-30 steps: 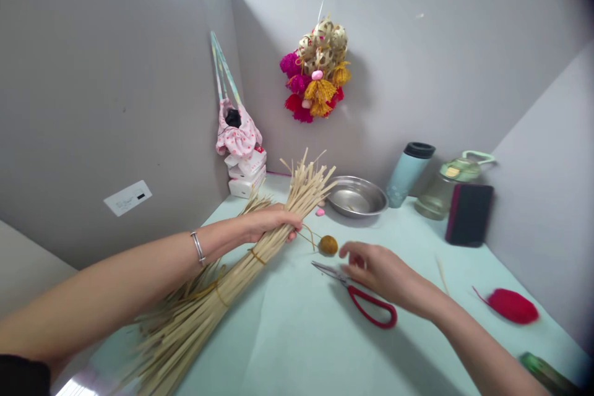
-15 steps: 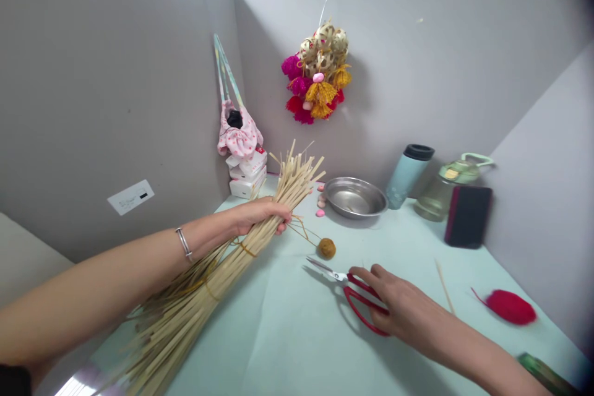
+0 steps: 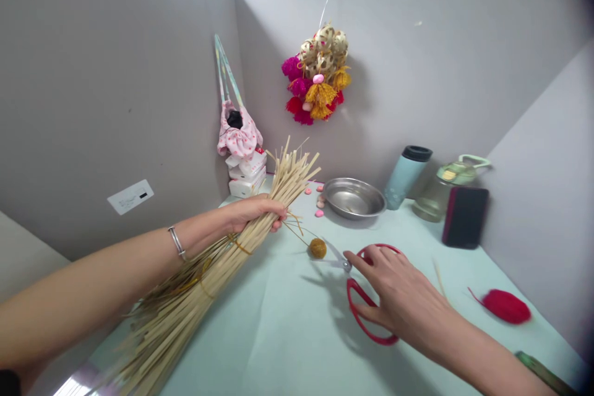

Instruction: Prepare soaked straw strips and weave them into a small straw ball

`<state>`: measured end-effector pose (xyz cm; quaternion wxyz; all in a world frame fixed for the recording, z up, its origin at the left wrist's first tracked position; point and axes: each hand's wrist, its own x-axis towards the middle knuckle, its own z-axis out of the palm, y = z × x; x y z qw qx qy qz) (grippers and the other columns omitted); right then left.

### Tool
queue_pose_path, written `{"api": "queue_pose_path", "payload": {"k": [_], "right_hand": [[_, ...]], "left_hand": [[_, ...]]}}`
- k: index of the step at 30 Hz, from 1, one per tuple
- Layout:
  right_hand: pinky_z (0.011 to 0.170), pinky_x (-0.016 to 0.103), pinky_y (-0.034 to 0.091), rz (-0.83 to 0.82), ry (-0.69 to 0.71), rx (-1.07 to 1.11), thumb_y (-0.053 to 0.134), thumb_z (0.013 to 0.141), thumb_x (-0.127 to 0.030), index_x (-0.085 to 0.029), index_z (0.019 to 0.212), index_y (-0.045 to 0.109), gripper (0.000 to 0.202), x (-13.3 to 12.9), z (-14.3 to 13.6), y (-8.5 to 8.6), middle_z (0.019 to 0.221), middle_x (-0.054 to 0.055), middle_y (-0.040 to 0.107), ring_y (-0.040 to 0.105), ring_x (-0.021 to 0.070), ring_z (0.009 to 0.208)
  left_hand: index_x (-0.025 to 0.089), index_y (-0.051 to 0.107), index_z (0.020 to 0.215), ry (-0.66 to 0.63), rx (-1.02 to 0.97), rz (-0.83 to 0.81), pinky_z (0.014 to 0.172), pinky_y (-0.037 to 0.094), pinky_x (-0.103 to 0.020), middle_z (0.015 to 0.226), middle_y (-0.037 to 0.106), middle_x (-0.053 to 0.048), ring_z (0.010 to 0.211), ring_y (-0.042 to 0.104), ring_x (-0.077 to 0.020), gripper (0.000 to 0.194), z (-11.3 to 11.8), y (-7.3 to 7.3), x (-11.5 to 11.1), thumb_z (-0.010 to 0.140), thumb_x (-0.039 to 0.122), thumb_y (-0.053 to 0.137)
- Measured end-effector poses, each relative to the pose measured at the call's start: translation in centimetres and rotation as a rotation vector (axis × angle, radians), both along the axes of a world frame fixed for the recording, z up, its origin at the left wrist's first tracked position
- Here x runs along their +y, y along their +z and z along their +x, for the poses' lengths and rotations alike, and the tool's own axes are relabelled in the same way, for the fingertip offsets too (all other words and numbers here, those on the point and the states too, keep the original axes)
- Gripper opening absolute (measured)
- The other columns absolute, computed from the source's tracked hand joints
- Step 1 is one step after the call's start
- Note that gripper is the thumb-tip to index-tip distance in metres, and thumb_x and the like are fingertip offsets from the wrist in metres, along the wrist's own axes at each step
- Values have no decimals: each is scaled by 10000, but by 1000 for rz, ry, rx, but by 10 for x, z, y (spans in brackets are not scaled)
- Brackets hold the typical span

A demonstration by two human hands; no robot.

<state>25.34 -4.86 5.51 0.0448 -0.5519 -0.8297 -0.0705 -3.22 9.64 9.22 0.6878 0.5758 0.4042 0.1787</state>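
My left hand (image 3: 260, 211) is wrapped round the upper part of a long bundle of pale straw-like strips (image 3: 223, 278), bound with mustard yarn. The bundle slants from lower left up towards the wall. A strand of yarn runs from beside my left hand to a small mustard yarn ball (image 3: 318, 248) on the table. My right hand (image 3: 385, 281) holds red-handled scissors (image 3: 355, 315) by the loops. Their blades are spread apart, pointing left, on either side of the yarn ball in this view.
Behind stand a metal bowl (image 3: 354, 198), a blue tumbler (image 3: 408, 176), a green-lidded bottle (image 3: 431, 198) and a dark phone (image 3: 465, 218). Red yarn (image 3: 505, 306) lies at the right. Tassels (image 3: 320, 93) and a pink bag (image 3: 239, 136) hang by the walls.
The scissors have swung from nearly closed to wide apart, their blades now by the yarn ball. My left hand and the bundle have shifted slightly left, and the ball appears a little further left.
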Motion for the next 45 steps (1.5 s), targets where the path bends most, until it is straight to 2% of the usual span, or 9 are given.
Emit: {"api": "queue_pose_path", "payload": {"k": [7,14,19,24,29,34,38,41,45], "right_hand": [[628,335,445,-102,-34,-152,652,810,-239,-163,1165,609,365,35,-53,3,986,128,685,692,291,855],[468,281,318,-126,-94,-202,478,933,-105,-161,1224,548,305,40,-58,-13,857,100,717,713,239,669],[531,270,408,-132,-77,-217,506,922,-113,-214,1269,540,363,24,-51,-13,988,113,695,685,263,898],[825,441,513,-124,1,-138,605,864,-221,-153,1327,539,473,1,-46,-30,1119,166,657,630,325,1039],[821,470,513,-359,-31,-97,657,758,-129,-153,1154,662,396,-11,-40,-23,1045,157,694,653,355,995],[815,380,501,-315,23,570,522,915,-231,-239,1204,599,299,13,-57,1,1158,99,633,630,240,975],[698,293,486,-664,132,1218,657,825,-341,-226,1219,570,419,38,-82,-13,1000,42,644,605,167,802],[587,260,416,-783,115,1275,629,846,-452,-171,907,634,287,38,-81,-26,665,-27,547,500,122,595],[543,252,331,-710,-27,1183,538,917,-451,-170,749,622,338,15,-48,-27,576,-49,442,396,108,544]], "left_hand": [[153,596,716,-13,19,-6,490,327,-218,563,560,15,511,478,-100,155,7,9,-10,665,272,682],[161,613,725,-12,7,15,515,329,-230,572,555,16,527,476,-109,133,4,8,-8,664,262,673],[170,630,727,-20,-33,34,573,380,-224,626,574,16,582,504,-109,103,1,1,-3,682,257,661],[158,614,705,-35,10,-7,513,339,-228,552,552,19,521,480,-109,119,2,2,-5,667,258,666],[163,588,685,-37,14,-23,521,352,-235,540,562,17,511,483,-109,109,2,1,-8,662,239,663],[168,596,668,-92,22,-2,534,362,-237,536,559,18,518,476,-110,98,13,3,-23,681,250,647],[174,586,614,-179,21,46,531,364,-238,529,543,18,538,481,-118,107,20,6,-37,687,249,610],[175,553,541,-189,84,137,498,335,-241,535,528,8,543,464,-121,151,20,2,-43,674,239,586],[178,562,532,-209,276,243,439,274,-251,529,508,17,504,422,-118,117,28,-15,-53,625,239,600]]}}
